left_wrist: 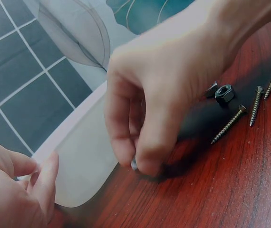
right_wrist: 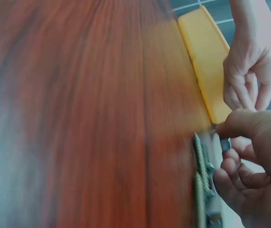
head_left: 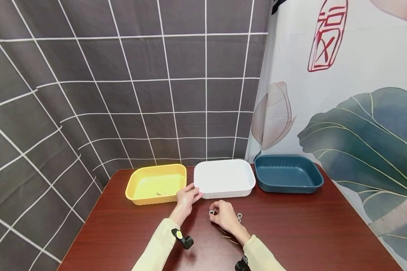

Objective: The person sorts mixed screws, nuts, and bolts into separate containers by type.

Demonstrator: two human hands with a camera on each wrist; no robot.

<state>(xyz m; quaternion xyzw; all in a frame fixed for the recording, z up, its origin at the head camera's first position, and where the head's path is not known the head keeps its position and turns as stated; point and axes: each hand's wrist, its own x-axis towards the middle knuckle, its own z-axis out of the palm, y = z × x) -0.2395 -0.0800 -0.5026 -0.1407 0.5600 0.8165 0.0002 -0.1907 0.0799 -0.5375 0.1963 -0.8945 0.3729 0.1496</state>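
My left hand pinches the rim of the white tray at its front left corner. In the left wrist view, that thumb and finger close over the tray's edge. Just in front of the tray, my right hand holds a small metal hex nut between thumb and fingertips, low over the table. More hex nuts lie on the table beside the right hand. Several pointed screws lie nearer to me, partly under the right forearm in the head view.
To the left stands a yellow tray with a few small thin pieces in it, likely screws. A dark blue tray is at the right. The trays line the back of the red-brown table, before a grey grid curtain.
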